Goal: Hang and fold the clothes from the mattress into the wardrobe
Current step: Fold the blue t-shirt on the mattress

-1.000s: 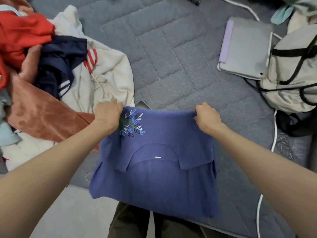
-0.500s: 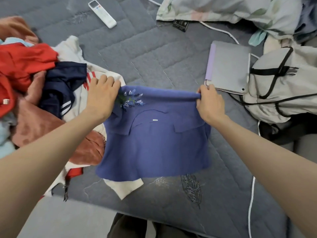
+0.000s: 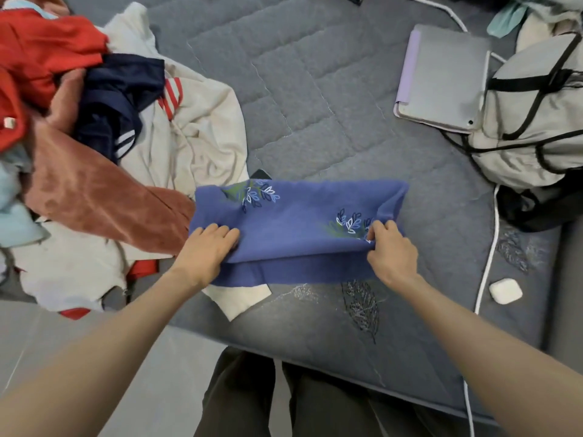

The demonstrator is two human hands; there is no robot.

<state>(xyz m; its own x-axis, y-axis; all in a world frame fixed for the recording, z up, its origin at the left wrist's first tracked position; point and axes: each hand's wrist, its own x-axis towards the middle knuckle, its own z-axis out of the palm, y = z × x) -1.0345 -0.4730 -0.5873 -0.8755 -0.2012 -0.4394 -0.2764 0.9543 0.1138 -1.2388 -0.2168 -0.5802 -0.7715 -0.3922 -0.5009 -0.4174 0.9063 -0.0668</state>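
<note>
Lying folded across the near part of the grey quilted mattress (image 3: 315,89), the blue top (image 3: 299,228) is seen with 2 leaf embroideries facing up. Its upper layer is held at the near edge by both hands. The left hand (image 3: 206,249) is laid over the left corner with its grip closed on the fabric, and the right hand (image 3: 391,250) is pinched on the right corner beside 1 embroidery, its grip likewise clamped on the cloth. A heap of clothes (image 3: 94,137) in red, navy, cream and rust is piled to the left, touching the top. A tablet (image 3: 441,80) in a lilac cover, a beige backpack (image 3: 530,121), a white cable (image 3: 487,247) and a small white case (image 3: 505,290) are found to the right.
</note>
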